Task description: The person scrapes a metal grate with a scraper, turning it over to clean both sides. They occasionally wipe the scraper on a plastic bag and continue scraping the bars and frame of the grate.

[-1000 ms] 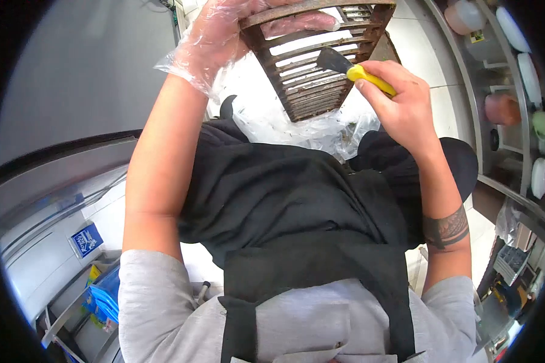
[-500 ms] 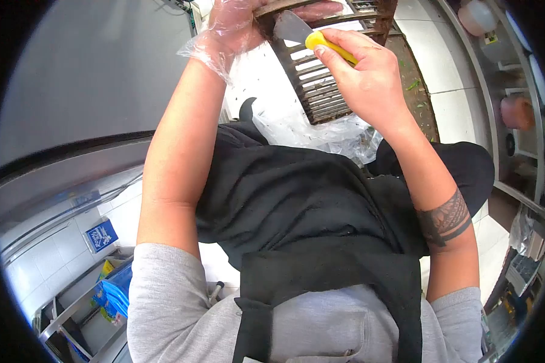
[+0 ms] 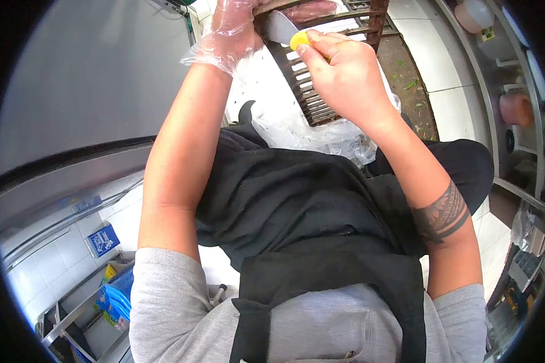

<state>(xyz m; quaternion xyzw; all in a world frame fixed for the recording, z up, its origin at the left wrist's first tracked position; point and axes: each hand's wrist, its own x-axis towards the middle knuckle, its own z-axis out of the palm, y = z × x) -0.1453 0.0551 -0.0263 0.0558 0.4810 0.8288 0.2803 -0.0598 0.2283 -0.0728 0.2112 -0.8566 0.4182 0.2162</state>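
Note:
My left hand (image 3: 231, 27), in a clear plastic glove, grips the corner of a brown, grimy slatted rack (image 3: 297, 72) at the top of the view. Some of its fingers show beyond the rack's edge bar. Bare and closed, my right hand (image 3: 348, 72) is wrapped round the yellow handle of a scraper (image 3: 280, 28). The scraper's flat metal blade lies against the rack's dark edge, close to my left hand. Where the blade's tip meets the rack cannot be made out clearly.
Crumpled clear plastic (image 3: 327, 136) lies below the rack, on a white floor with dark bits. A brown, debris-strewn strip (image 3: 409, 85) runs along the right. At left stands a large grey-topped unit (image 3: 91, 72); metal shelving (image 3: 496, 109) with containers stands at right.
My right hand and the scraper have shifted left along the rack's edge. The rack has tilted and moved slightly left, with my left hand still on it.

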